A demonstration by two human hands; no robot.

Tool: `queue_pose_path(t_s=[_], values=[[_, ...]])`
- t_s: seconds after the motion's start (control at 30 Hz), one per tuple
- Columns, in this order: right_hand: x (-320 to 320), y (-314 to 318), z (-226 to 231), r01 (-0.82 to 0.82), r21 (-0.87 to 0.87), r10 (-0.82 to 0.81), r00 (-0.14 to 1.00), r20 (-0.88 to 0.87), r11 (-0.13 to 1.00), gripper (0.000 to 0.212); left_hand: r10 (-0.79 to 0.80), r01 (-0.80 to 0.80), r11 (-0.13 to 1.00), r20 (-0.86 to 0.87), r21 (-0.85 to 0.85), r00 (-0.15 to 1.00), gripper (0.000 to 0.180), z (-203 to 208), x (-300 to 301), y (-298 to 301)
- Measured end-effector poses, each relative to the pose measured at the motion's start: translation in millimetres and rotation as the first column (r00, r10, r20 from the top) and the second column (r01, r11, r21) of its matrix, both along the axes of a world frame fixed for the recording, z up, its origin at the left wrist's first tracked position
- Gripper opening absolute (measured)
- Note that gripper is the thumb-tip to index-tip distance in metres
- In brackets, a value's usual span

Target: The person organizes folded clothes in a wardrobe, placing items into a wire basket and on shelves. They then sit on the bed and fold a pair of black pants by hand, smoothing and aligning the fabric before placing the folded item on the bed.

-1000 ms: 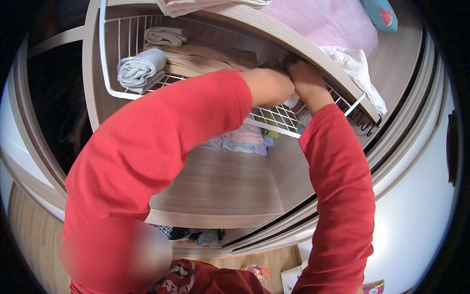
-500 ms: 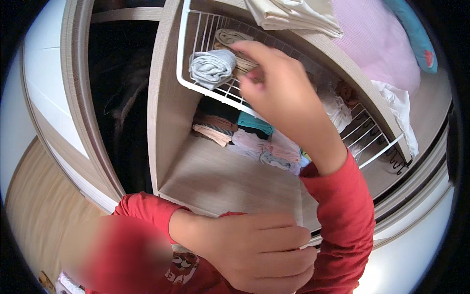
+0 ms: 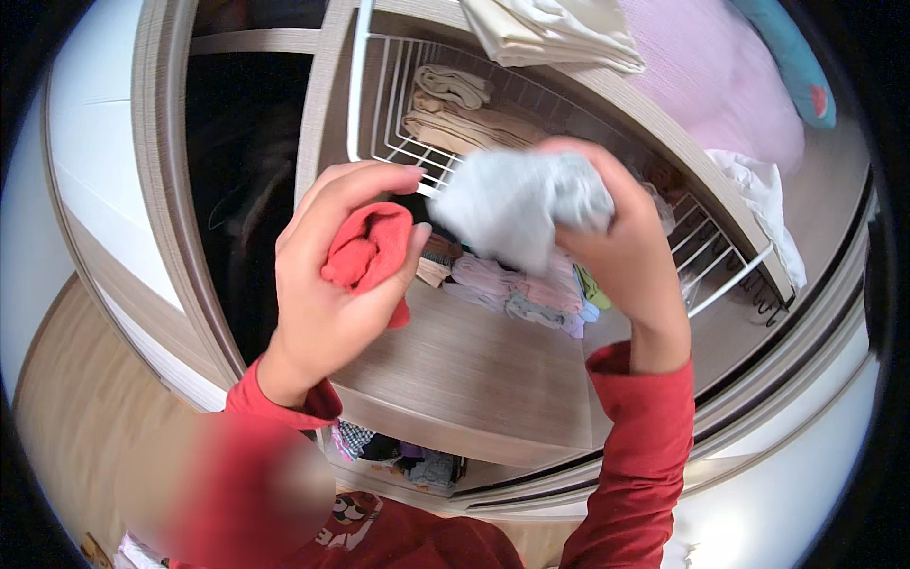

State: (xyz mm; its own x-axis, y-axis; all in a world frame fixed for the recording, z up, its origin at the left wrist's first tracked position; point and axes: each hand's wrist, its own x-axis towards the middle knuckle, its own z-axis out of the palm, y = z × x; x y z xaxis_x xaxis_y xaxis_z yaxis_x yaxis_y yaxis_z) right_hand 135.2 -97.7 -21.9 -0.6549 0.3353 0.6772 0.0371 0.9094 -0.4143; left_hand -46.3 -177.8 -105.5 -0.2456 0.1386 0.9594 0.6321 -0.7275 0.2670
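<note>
My left hand [image 3: 308, 284] curls round a rolled red garment [image 3: 368, 248], fingertips and thumb at its edge, in front of the wire basket. To its right, my right hand [image 3: 630, 251] grips a light grey garment [image 3: 517, 204], partly loosened and smeared by motion. The grey garment hangs in front of the white wire basket [image 3: 427, 188] and hides part of its front edge. Inside the basket lie rolled beige and tan garments [image 3: 464, 128], a paler roll [image 3: 453, 87] behind them.
Folded clothes [image 3: 488, 284] stand in rows on the wooden shelf [image 3: 455, 370] below the basket. Cream folded cloth [image 3: 559, 38] and a pink bedding bundle [image 3: 720, 85] rest above. Dark hooks [image 3: 758, 289] hang at the right. More clothes [image 3: 417, 465] lie in the lower compartment.
My right hand has taken the grey garment out of the basket and drawn it back. My left hand has risen from low in front, turning to show the red garment in it.
</note>
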Motion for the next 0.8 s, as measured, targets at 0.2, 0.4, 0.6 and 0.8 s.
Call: queue_pose_path(t_s=[0.2,0.4,0.6,0.8], values=[[42.7,-38.7,-27.5,0.186,0.152,-0.193,0.981,0.032,0.971,0.045,-0.342,0.304,0.926,-0.156,-0.222,0.927,0.049,-0.4,31.5,1.3],[56.5,-42.9,-54.4,0.384,0.103,-0.368,0.918,-0.148,0.918,0.042,-0.451,0.445,0.778,0.099,-0.443,0.887,0.020,-11.6,66.6,-0.1],[74.0,-56.9,-61.7,0.031,-0.298,-0.059,0.995,-0.086,0.954,0.063,-0.612,0.577,0.723,0.035,-0.379,0.790,0.029,-21.7,81.3,-3.6],[84.9,-52.0,-70.8,0.272,0.166,-0.292,0.951,0.103,0.948,0.068,-0.449,0.350,0.874,-0.285,-0.336,0.847,0.043,-20.3,73.7,7.4]])
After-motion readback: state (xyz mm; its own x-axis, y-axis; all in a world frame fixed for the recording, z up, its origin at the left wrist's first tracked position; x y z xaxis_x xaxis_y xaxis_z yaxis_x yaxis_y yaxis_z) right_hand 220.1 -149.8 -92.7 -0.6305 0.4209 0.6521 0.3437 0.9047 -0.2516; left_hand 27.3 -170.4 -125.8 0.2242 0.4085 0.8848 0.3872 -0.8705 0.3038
